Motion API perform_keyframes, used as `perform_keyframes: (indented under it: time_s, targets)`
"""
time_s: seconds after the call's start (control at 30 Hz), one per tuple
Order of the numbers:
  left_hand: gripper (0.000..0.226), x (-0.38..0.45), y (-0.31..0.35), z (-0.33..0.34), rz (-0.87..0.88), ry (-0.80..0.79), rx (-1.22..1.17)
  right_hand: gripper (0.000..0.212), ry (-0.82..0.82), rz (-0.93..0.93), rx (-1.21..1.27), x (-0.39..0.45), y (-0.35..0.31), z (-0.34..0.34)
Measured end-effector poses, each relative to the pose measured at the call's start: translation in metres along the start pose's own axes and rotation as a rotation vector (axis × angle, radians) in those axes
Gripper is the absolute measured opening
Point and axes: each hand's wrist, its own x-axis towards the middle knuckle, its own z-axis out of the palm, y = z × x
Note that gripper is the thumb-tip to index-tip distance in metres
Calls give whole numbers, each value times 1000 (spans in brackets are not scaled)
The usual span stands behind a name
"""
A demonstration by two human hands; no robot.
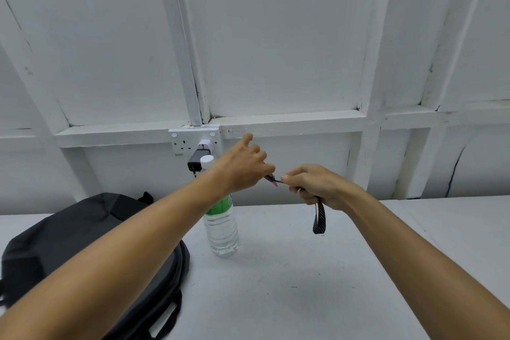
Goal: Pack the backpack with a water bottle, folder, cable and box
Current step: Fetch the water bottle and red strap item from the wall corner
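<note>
Nearest us, our two forearms reach out over the white table [317, 270]. Our left hand [242, 167] pinches one end of the braided cable [319, 218], fingers curled on it. Our right hand [317, 186] grips the cable just beside, fist closed round it, a loop hanging below. Both hands are held above the table. At left lies the dark backpack [82, 229]; the bottle [220, 229] stands upright just beside it. Behind, a charger [195, 162] sits in the wall socket [182, 143].
</note>
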Motion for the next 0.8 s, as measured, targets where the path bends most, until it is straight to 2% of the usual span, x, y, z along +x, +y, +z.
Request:
perform_keyframes:
  time_s: [0.1,0.23,0.3,0.37,0.43,0.53,0.67,0.73,0.8]
  targets:
    - [32,3,3,-7,45,-52,16,28,-15,27,-208,-1,0,-5]
    - [30,2,1,-10,144,-80,-55,14,-32,-52,-314,2,-1,-8]
    - [27,-1,-2,-12,164,-79,-213,14,-26,-78,-430,3,-2,-11]
    - [27,-5,-8,-11,137,-30,-547,15,-18,-96,-481,5,1,-14]
    - [37,-9,-14,-10,53,-12,-918,18,-29,-108,-386,6,6,-16]
    - [53,-15,-20,-12,-55,6,-1302,18,-103,-133,-89,5,12,-12]
    - [32,-23,-19,-14,-169,120,-1652,27,-224,-144,377,3,18,1]
    - [26,-26,-15,-11,-258,183,-1778,30,-231,-195,441,3,22,12]
    - [24,-28,-12,-8,-335,235,-1816,23,-152,-242,478,4,27,22]
